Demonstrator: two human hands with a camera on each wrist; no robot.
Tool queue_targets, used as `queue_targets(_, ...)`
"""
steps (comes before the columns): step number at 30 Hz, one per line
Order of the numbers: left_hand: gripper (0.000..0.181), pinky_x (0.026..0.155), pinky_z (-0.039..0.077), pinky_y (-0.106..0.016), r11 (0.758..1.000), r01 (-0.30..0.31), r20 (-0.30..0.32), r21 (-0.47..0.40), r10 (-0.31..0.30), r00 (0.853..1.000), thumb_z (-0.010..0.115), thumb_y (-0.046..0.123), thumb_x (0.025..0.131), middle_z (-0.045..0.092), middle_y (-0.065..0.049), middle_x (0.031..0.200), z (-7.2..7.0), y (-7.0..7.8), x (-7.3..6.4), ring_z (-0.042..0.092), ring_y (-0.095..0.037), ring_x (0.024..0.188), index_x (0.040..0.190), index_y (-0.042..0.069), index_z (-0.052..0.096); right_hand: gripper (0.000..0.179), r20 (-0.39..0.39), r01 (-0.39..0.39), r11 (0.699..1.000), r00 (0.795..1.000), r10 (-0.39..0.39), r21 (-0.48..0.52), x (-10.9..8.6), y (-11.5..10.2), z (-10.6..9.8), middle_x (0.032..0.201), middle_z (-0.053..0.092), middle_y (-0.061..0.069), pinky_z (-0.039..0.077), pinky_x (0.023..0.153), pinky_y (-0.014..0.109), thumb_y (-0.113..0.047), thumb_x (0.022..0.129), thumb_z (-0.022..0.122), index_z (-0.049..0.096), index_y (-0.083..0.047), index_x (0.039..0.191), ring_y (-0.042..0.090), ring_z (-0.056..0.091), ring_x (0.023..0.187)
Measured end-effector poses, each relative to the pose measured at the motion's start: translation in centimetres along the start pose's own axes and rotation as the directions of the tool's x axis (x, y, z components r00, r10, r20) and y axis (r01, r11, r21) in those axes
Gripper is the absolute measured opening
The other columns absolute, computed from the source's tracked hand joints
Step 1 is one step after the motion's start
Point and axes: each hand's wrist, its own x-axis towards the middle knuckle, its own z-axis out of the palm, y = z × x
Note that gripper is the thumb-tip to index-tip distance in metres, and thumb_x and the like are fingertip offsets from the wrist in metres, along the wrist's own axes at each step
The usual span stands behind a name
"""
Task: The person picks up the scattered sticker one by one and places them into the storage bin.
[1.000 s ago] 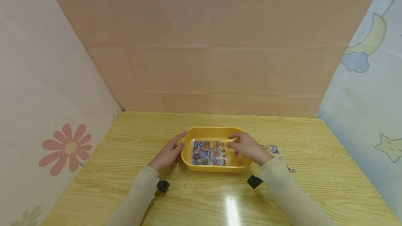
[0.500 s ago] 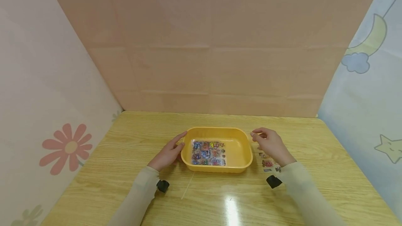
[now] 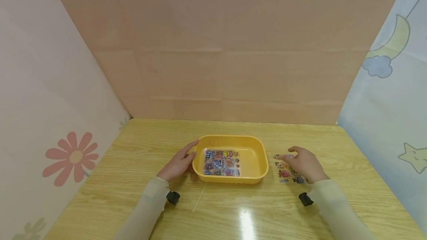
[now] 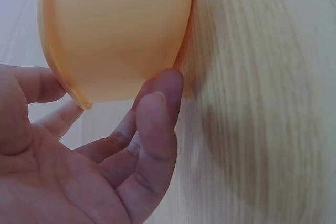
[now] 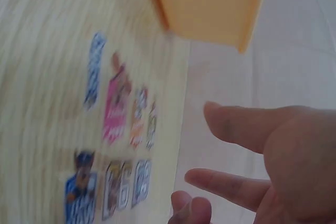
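Note:
My left hand is at the left end of a yellow plastic tray. In the left wrist view its thumb and fingertips touch the tray's rim and outer wall, with the fingers gently bent. A clear, shiny sheet of colourful cartoon stickers lies flat inside the tray, towards its left. Right of the tray, my right hand hovers over more cartoon stickers on the table, hiding part of them. Thumb and index finger stand apart in the right wrist view, holding nothing visible. Whether these stickers share one clear sheet, I cannot tell.
Under everything is a wood-grain table. A thin pale strip lies in front of the tray. Behind rises a brown-pink covering, with patterned walls at both sides. Each wrist carries a black camera mount.
My right hand has moved from inside the tray out past its right rim, then down over the table stickers, uncovering more of them. The left hand and tray have stayed in place.

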Motion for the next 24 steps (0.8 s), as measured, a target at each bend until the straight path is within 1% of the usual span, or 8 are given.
queue_targets(3,0.05,0.057,0.046,-0.032,1.0,0.0,-0.002,-0.005,0.0,1.0,0.045,0.031,0.108,0.063,-0.011,0.089,0.0,0.0,0.0,0.062,-0.026,0.071,0.156,0.039,0.032,0.08,0.021,-0.032,0.998,0.999,0.034,-0.056,-0.2,1.1,-0.1,0.095,0.069,0.023,0.051,0.069,0.045,-0.05,0.095,0.062,0.042,0.012,0.142,0.022,0.06,0.063)
queue_targets(5,0.05,0.057,0.046,-0.032,1.0,0.002,-0.002,-0.007,-0.002,1.0,0.045,0.031,0.108,0.064,-0.011,0.089,0.0,0.0,0.0,0.062,-0.026,0.071,0.156,0.039,0.032,0.086,0.036,-0.053,0.995,0.998,0.056,-0.086,-0.3,1.7,-0.2,0.1,0.068,0.027,0.05,0.072,0.048,-0.054,0.092,0.064,0.041,0.011,0.143,0.025,0.058,0.064)
queue_targets(6,0.05,0.057,0.046,-0.032,1.0,0.003,-0.003,-0.007,-0.003,1.0,0.045,0.031,0.108,0.064,-0.011,0.089,0.0,0.1,0.0,0.062,-0.026,0.071,0.156,0.038,0.032,0.089,0.045,-0.063,0.993,0.997,0.067,-0.098,-0.3,1.9,-0.2,0.105,0.066,0.03,0.05,0.074,0.05,-0.056,0.091,0.065,0.04,0.011,0.144,0.031,0.06,0.067)
queue_targets(8,0.05,0.057,0.047,-0.032,1.0,0.004,-0.003,-0.006,-0.004,1.0,0.045,0.031,0.108,0.064,-0.011,0.089,0.0,0.1,0.0,0.063,-0.026,0.071,0.156,0.038,0.032,0.095,0.055,-0.069,0.99,0.996,0.076,-0.121,-0.4,2.3,-0.2,0.118,0.06,0.035,0.049,0.08,0.058,-0.061,0.088,0.066,0.039,0.011,0.144,0.044,0.062,0.089)
queue_targets(10,0.05,0.057,0.047,-0.032,1.0,0.004,-0.003,-0.004,-0.004,1.0,0.045,0.031,0.108,0.064,-0.011,0.089,0.0,0.2,0.0,0.063,-0.026,0.071,0.156,0.038,0.032,0.097,0.062,-0.068,0.988,0.995,0.077,-0.138,-0.5,2.6,-0.3,0.131,0.051,0.04,0.045,0.086,0.066,-0.064,0.087,0.065,0.039,0.01,0.145,0.056,0.053,0.11)
queue_targets(13,0.05,0.057,0.046,-0.032,1.0,0.001,0.001,-0.004,-0.001,1.0,0.045,0.031,0.108,0.064,-0.011,0.09,0.0,0.2,0.0,0.063,-0.027,0.072,0.156,0.039,0.032,0.098,0.065,-0.067,0.985,0.995,0.078,-0.162,-0.5,2.9,-0.3,0.137,0.044,0.043,0.042,0.089,0.07,-0.066,0.088,0.063,0.038,0.008,0.147,0.064,0.039,0.123)
queue_targets(19,0.05,0.057,0.047,-0.032,1.0,-0.001,-0.003,0.005,0.001,1.0,0.045,0.031,0.108,0.064,-0.01,0.089,0.0,0.1,0.0,0.062,-0.026,0.071,0.156,0.039,0.032,0.099,0.058,-0.073,0.979,0.995,0.085,-0.191,-0.6,3.2,-0.2,0.136,0.043,0.045,0.044,0.084,0.07,-0.07,0.088,0.06,0.038,0.005,0.149,0.066,0.036,0.123)
queue_targets(24,0.05,0.058,0.048,-0.033,1.0,0.007,-0.009,0.012,-0.007,1.0,0.045,0.032,0.108,0.063,-0.01,0.09,0.0,0.1,-0.2,0.061,-0.025,0.072,0.156,0.039,0.032,0.097,0.043,-0.087,0.976,0.994,0.097,-0.202,-0.6,3.2,-0.1,0.13,0.042,0.048,0.05,0.066,0.057,-0.07,0.087,0.06,0.041,0.003,0.147,0.062,0.047,0.112)
